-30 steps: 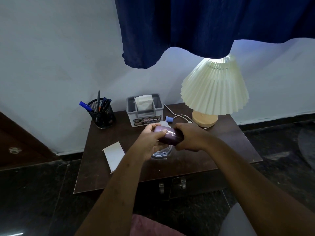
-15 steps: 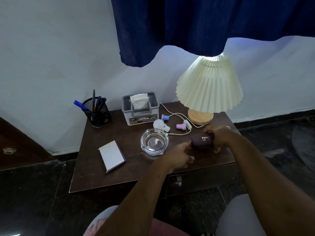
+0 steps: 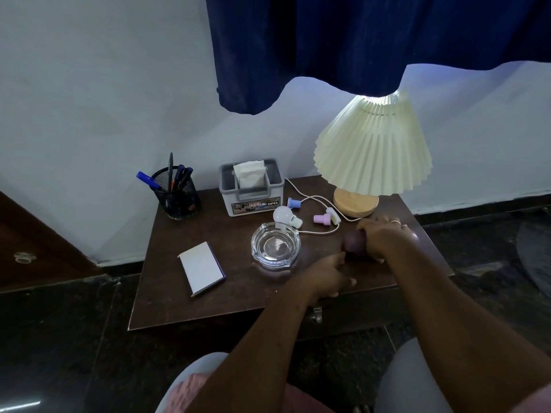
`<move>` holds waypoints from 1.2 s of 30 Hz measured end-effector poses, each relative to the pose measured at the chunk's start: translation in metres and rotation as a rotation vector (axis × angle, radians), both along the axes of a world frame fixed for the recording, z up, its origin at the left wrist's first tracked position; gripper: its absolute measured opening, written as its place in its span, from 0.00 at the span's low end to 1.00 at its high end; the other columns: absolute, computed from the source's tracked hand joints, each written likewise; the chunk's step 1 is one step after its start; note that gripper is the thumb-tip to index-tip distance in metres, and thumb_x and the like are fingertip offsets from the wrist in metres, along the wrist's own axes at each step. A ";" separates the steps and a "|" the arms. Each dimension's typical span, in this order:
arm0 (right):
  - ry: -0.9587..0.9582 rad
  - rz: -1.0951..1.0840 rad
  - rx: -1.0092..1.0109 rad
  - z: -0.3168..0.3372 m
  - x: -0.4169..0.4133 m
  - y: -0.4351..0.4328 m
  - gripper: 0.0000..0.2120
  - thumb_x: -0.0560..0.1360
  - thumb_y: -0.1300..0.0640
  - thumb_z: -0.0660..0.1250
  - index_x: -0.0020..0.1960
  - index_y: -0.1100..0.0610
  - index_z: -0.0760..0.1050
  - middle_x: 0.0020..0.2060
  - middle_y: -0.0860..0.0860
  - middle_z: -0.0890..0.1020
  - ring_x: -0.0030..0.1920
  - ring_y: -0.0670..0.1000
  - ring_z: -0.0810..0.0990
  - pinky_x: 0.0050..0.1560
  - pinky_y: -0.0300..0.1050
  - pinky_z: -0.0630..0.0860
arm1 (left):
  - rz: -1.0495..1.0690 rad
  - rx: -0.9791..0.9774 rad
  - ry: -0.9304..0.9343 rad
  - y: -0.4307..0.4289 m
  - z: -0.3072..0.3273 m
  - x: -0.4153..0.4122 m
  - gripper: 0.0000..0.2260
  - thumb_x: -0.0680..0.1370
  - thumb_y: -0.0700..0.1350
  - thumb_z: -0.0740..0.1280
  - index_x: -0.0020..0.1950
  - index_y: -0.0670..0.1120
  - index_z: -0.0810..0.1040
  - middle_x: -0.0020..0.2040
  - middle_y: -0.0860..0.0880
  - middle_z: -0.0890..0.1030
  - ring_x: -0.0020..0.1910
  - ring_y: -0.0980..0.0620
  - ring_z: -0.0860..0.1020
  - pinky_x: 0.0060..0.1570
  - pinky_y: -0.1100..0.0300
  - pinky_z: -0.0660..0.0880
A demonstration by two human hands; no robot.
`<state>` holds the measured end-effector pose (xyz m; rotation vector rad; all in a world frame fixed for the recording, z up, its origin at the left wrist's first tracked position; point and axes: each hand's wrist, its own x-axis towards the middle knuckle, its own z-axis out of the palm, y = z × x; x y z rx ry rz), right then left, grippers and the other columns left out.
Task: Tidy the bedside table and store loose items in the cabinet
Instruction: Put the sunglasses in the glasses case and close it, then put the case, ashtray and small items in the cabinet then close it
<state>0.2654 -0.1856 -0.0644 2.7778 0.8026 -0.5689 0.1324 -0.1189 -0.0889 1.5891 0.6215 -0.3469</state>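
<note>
The purple case (image 3: 354, 243) sits on the right part of the bedside table (image 3: 238, 299), in front of the lamp (image 3: 372, 156), most of it covered by the right hand (image 3: 384, 236), whose fingers drape over its top; whether they are clamped on it I cannot tell. The left hand (image 3: 323, 275) hovers just in front with fingers loosely spread, holding nothing, its fingertips near the case's blurred left end. Further left stand a glass ashtray (image 3: 275, 245), a light bulb (image 3: 286, 217), a white box (image 3: 201, 268), a tissue box (image 3: 252, 186) and a pen holder (image 3: 176, 193), and only one handle of the cabinet (image 3: 317, 315) peeks below the tabletop.
</note>
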 end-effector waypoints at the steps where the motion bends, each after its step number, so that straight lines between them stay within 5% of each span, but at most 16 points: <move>1: -0.010 0.009 0.011 0.000 -0.004 0.004 0.29 0.71 0.55 0.69 0.70 0.48 0.64 0.70 0.57 0.64 0.72 0.60 0.60 0.71 0.58 0.59 | 0.027 0.016 0.005 0.002 0.002 0.000 0.25 0.76 0.39 0.66 0.72 0.46 0.64 0.68 0.46 0.71 0.59 0.50 0.74 0.45 0.60 0.74; 5: -0.104 0.088 0.161 0.004 -0.020 0.023 0.22 0.75 0.56 0.62 0.68 0.55 0.65 0.67 0.57 0.68 0.70 0.61 0.64 0.69 0.60 0.60 | 0.280 0.060 -0.039 0.020 0.013 -0.006 0.17 0.76 0.41 0.66 0.64 0.41 0.73 0.51 0.43 0.79 0.49 0.46 0.78 0.46 0.54 0.76; 9: -0.038 0.110 0.307 0.008 -0.035 0.042 0.18 0.76 0.59 0.60 0.65 0.53 0.66 0.65 0.55 0.71 0.66 0.59 0.69 0.63 0.56 0.64 | 0.199 0.803 0.066 0.054 0.027 -0.024 0.15 0.75 0.47 0.64 0.61 0.47 0.77 0.58 0.47 0.79 0.57 0.46 0.76 0.53 0.54 0.75; 11: 0.012 0.130 0.358 0.006 -0.039 0.048 0.17 0.75 0.59 0.60 0.63 0.51 0.68 0.65 0.53 0.72 0.66 0.58 0.70 0.64 0.55 0.66 | 0.137 0.946 0.146 0.065 0.029 -0.034 0.15 0.76 0.49 0.63 0.62 0.49 0.76 0.59 0.47 0.78 0.59 0.46 0.75 0.54 0.53 0.73; 16: 0.117 0.224 0.389 -0.004 -0.042 0.065 0.17 0.74 0.56 0.63 0.63 0.49 0.69 0.63 0.52 0.72 0.63 0.56 0.71 0.62 0.52 0.70 | -0.058 0.949 0.304 0.075 0.021 -0.042 0.18 0.73 0.52 0.68 0.61 0.50 0.75 0.62 0.48 0.77 0.61 0.47 0.74 0.59 0.53 0.70; 27: 0.134 0.332 0.334 -0.021 -0.051 0.080 0.17 0.74 0.57 0.60 0.63 0.48 0.71 0.59 0.53 0.73 0.63 0.56 0.71 0.65 0.55 0.63 | 0.117 1.025 0.470 0.084 0.011 -0.042 0.24 0.72 0.55 0.69 0.65 0.48 0.73 0.63 0.48 0.76 0.63 0.47 0.73 0.55 0.55 0.68; 36: 0.203 0.249 0.330 -0.005 -0.083 0.067 0.14 0.74 0.62 0.59 0.57 0.59 0.75 0.57 0.57 0.77 0.57 0.58 0.77 0.57 0.51 0.76 | 0.172 1.092 0.302 0.069 0.019 -0.069 0.17 0.75 0.51 0.67 0.62 0.47 0.72 0.62 0.46 0.76 0.63 0.45 0.71 0.56 0.51 0.70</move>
